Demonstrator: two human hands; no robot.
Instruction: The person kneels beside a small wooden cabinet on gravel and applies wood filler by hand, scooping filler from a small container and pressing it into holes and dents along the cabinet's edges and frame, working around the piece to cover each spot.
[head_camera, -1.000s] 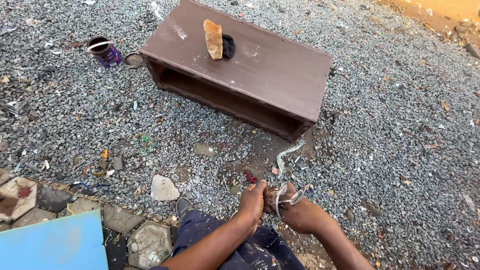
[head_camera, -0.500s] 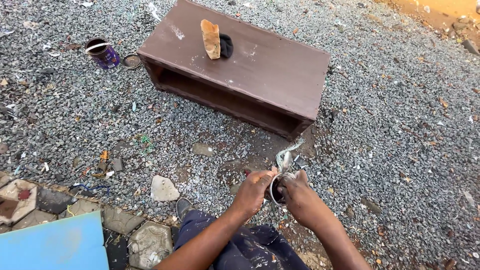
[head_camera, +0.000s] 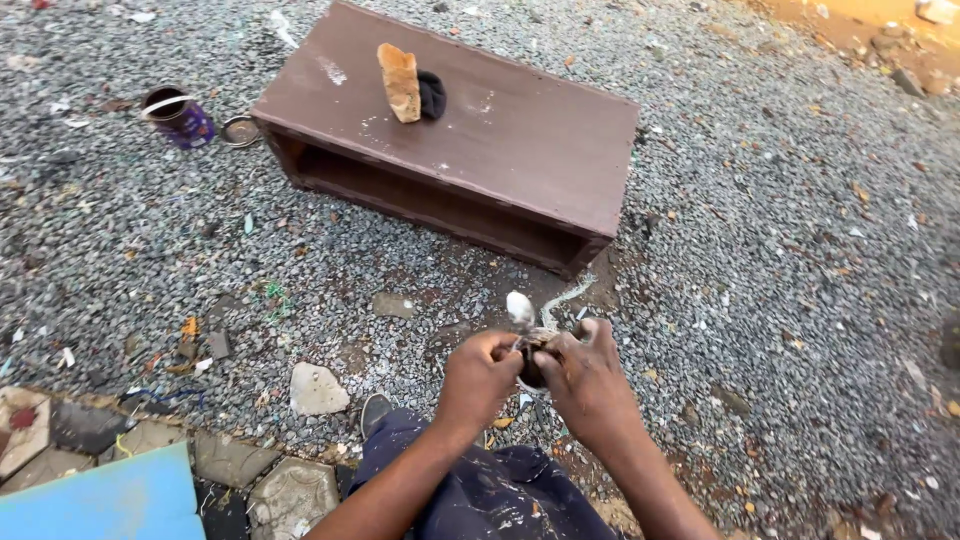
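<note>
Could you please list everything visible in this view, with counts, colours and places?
Wooden box: one, brown, lying on the gravel, upper centre.
Sponge block: one, tan, on the box.
Dark lump: one, black, beside the sponge block.
Tin can: one, purple, left of the box.
Lid: one, metallic, by the tin can.
Flat stone: one, pale, lower left.
Blue board: one, bottom left corner.
Small container: one, dark, between the hands.
Left hand, right hand: both on the small container.

Matt brown painted wooden box (head_camera: 480, 140), rough grey gravel (head_camera: 780, 230)

outdoor gravel (head_camera: 800, 250) work yard
</note>
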